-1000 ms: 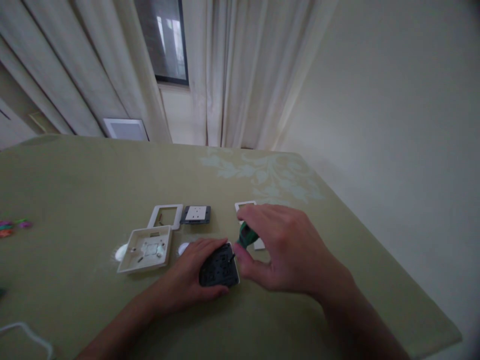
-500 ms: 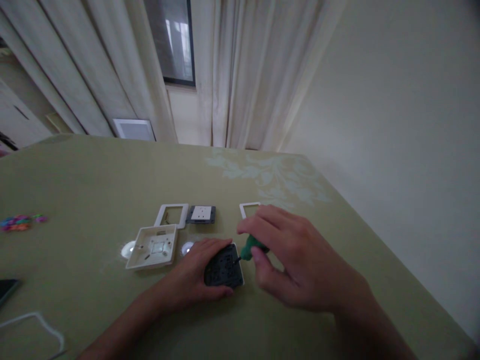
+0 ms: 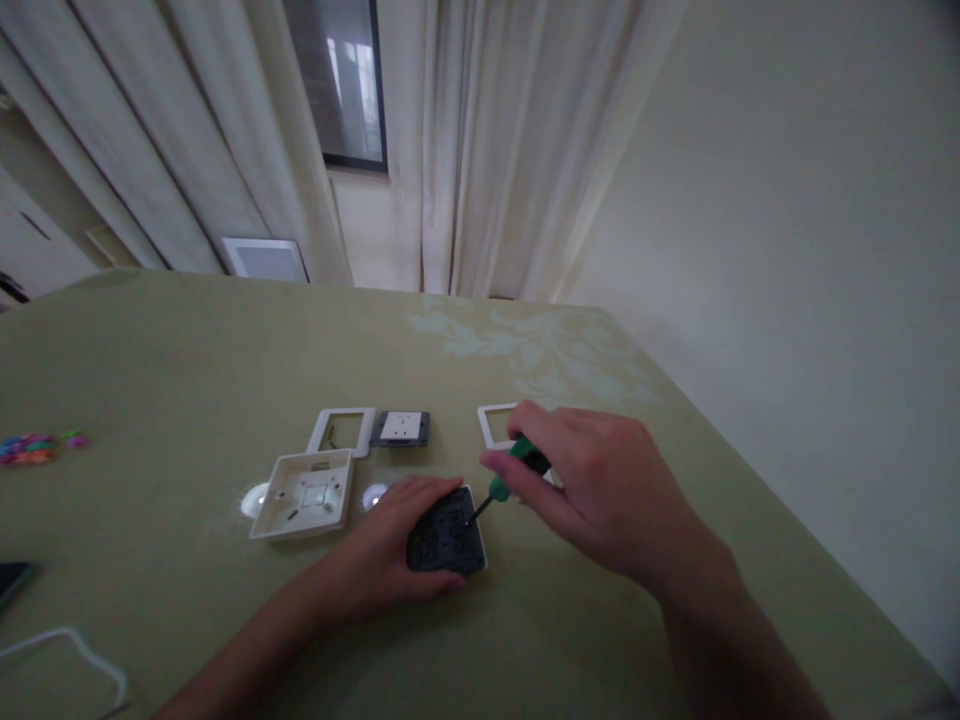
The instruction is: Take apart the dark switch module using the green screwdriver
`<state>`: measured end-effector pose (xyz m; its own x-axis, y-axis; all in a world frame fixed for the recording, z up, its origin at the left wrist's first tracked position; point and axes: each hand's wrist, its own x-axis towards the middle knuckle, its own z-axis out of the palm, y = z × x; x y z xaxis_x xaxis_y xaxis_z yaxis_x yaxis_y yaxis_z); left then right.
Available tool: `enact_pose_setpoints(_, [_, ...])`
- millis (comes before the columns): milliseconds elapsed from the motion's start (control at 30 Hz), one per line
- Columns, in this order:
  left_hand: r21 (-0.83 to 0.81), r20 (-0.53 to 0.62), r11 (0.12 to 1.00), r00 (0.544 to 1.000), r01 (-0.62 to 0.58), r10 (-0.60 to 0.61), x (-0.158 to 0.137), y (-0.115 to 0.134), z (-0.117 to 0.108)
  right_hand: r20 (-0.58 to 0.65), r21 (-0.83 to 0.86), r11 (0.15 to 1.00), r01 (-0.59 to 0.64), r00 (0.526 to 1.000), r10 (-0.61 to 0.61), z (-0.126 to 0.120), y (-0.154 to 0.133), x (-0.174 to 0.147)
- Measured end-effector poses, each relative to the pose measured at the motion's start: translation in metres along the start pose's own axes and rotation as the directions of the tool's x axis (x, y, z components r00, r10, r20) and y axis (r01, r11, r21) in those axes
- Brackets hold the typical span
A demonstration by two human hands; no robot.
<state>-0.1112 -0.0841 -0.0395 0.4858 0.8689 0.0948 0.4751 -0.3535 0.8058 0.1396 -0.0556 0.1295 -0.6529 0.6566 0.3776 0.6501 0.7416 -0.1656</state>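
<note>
My left hand (image 3: 401,545) grips a wall socket (image 3: 448,535) by its left side, thumb along the near edge and fingers along the far one. The socket's dark back faces up, with a white rim showing at the right. In my right hand (image 3: 607,490) is a screwdriver (image 3: 501,488) with a green and black handle, tilted down to the left. Its thin shaft reaches the socket's back near the right side; the exact contact of the tip is too small to make out. Part of the handle is hidden by my fingers.
Left of my hands sits a white mounting box (image 3: 304,497). Behind it lie a white frame (image 3: 322,432) and another socket (image 3: 401,428). A second frame (image 3: 491,425) is partly behind my right hand. Colourful small pieces (image 3: 30,448) and a white cable (image 3: 82,645) are at the left.
My right hand has shifted its grip, rising slightly on the screwdriver, so more of the shaft and handle shows. My left hand and the socket have stayed in place.
</note>
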Motion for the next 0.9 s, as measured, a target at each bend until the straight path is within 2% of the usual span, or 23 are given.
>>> enact_pose_setpoints(133, [-0.051,0.001,0.998,1.0,0.026,-0.026,0.002,0.004,0.001,-0.142,0.027,0.988,0.152,0.979,-0.146,0.002,-0.001,0.004])
enact_pose_setpoints(200, [-0.077,-0.004,0.997,1.0,0.03,-0.031,0.002,0.006,0.003,-0.242,0.045,0.979,0.197,0.953,-0.181,0.004,-0.005,0.005])
enact_pose_setpoints(267, [-0.087,-0.012,0.996,0.999,0.036,-0.037,0.002,0.006,0.004,-0.288,0.06,0.973,0.221,0.937,-0.195,0.009,-0.009,0.007])
enact_pose_setpoints(500, [-0.104,-0.033,0.995,0.999,0.009,-0.013,0.002,0.013,0.003,-0.245,0.074,0.965,0.252,0.943,-0.227,0.029,-0.008,0.013])
enact_pose_setpoints(900, [-0.076,-0.013,0.997,1.0,0.021,-0.022,0.004,0.02,-0.001,-0.228,0.04,0.968,0.246,0.946,-0.231,0.031,-0.008,0.011])
